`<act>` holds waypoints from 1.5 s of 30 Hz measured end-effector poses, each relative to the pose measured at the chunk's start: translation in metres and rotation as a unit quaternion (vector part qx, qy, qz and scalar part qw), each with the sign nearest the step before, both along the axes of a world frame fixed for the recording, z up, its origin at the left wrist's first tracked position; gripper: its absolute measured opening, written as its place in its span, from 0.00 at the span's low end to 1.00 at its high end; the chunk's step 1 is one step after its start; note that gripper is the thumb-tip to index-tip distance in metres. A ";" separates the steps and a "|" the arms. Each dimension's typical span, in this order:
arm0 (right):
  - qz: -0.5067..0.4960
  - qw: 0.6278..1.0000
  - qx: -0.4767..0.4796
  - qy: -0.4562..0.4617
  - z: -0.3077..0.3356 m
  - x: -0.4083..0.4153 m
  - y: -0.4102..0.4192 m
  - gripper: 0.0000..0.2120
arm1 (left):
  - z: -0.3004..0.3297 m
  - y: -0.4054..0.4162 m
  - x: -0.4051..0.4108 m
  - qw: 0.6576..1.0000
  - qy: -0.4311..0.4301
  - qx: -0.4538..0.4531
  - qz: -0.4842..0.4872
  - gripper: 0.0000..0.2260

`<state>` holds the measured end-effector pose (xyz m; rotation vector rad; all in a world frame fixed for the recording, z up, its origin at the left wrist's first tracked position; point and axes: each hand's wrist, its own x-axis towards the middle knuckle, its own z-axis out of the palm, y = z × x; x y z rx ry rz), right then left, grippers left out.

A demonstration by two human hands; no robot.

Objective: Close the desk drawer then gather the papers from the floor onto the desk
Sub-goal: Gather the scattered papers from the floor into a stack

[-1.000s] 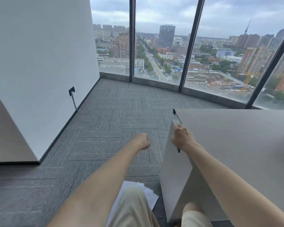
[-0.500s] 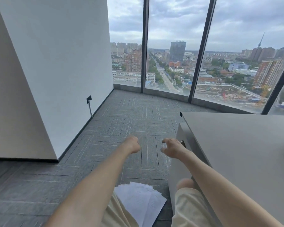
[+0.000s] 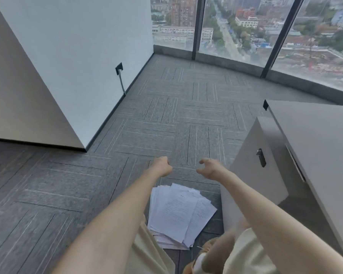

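A fanned stack of white printed papers [image 3: 178,216] lies on the grey carpet between my legs. The pale grey desk [image 3: 321,147] stands at the right, and its drawer front [image 3: 253,171] with a black handle [image 3: 260,157] sits nearly flush under the top. My left hand [image 3: 162,166] hovers above the carpet beyond the papers, fingers curled into a loose fist, holding nothing. My right hand [image 3: 211,168] hangs beside it, left of the drawer front, fingers spread and bent, touching nothing.
A white wall [image 3: 77,56] with a black socket and cable [image 3: 120,76] runs along the left. Floor-to-ceiling windows [image 3: 246,26] curve across the back. Grey carpet tiles [image 3: 166,125] stretch ahead. My knees in beige trousers [image 3: 246,252] sit low in frame.
My right hand has let go of the drawer front and moved left, away from the desk. The view has tilted down, so the papers now show in full.
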<state>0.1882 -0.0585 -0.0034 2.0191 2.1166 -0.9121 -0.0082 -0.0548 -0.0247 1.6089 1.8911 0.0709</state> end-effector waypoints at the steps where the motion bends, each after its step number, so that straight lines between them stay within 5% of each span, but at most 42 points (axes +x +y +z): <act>1: -0.004 1.000 -0.013 0.003 -0.013 -0.003 0.009 0.26 | -0.014 0.007 -0.002 1.000 -0.005 -0.013 0.010 0.04; 12: -0.076 0.983 -0.164 0.021 -0.199 -0.021 0.085 0.25 | -0.195 0.066 -0.017 0.983 -0.053 -0.150 0.093 0.20; 29: -0.274 0.920 -0.276 0.041 -0.444 -0.020 0.089 0.25 | -0.432 0.083 -0.043 0.949 -0.021 -0.252 0.190 0.22; 33: -0.343 0.896 -0.280 0.038 -0.486 -0.009 0.075 0.24 | -0.472 0.080 -0.049 0.944 0.002 -0.254 0.212 0.27; 40: -0.424 0.847 -0.314 -0.071 -0.527 -0.002 0.070 0.39 | -0.514 0.083 -0.055 0.930 0.024 -0.232 0.284 0.35; 45: -0.416 0.853 -0.309 -0.062 -0.552 -0.001 0.065 0.41 | -0.529 0.085 -0.058 0.931 0.047 -0.206 0.296 0.29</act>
